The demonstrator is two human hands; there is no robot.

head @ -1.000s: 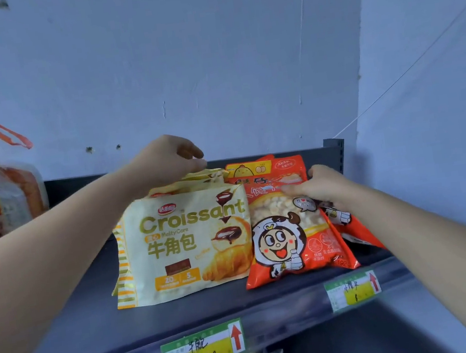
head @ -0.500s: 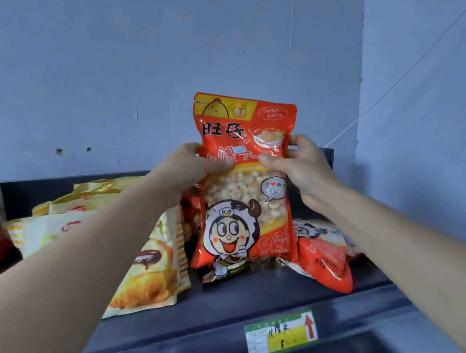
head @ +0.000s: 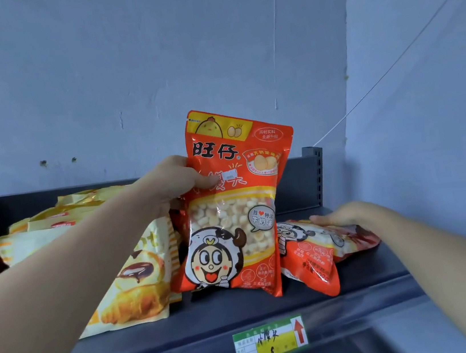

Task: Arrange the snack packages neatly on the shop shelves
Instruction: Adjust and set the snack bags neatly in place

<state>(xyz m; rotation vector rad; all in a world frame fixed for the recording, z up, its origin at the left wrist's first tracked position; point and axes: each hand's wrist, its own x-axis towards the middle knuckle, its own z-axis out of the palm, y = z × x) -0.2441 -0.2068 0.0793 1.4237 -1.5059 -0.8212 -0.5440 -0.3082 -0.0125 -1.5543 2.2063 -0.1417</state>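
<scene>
Head view. Your left hand sits at centre frame and pinches the upper left edge of a red bag: the thumb lies across the front and the fingers are curled out of sight behind. The red bag stands upright with its face to you, its bottom edge on the dark shelf and its top tilted slightly right.

Your right hand, at mid right of the frame, rests palm down with the fingers straight on a second red bag. It grips nothing. That bag lies flat on the shelf, just right of the upright one and touching its lower right side.

Croissant bags lean in a row at left of centre, partly hidden by your left forearm. The front one touches the red bag's left edge.

A price tag hangs on the shelf lip at lower centre. A bluish wall fills the upper frame.
</scene>
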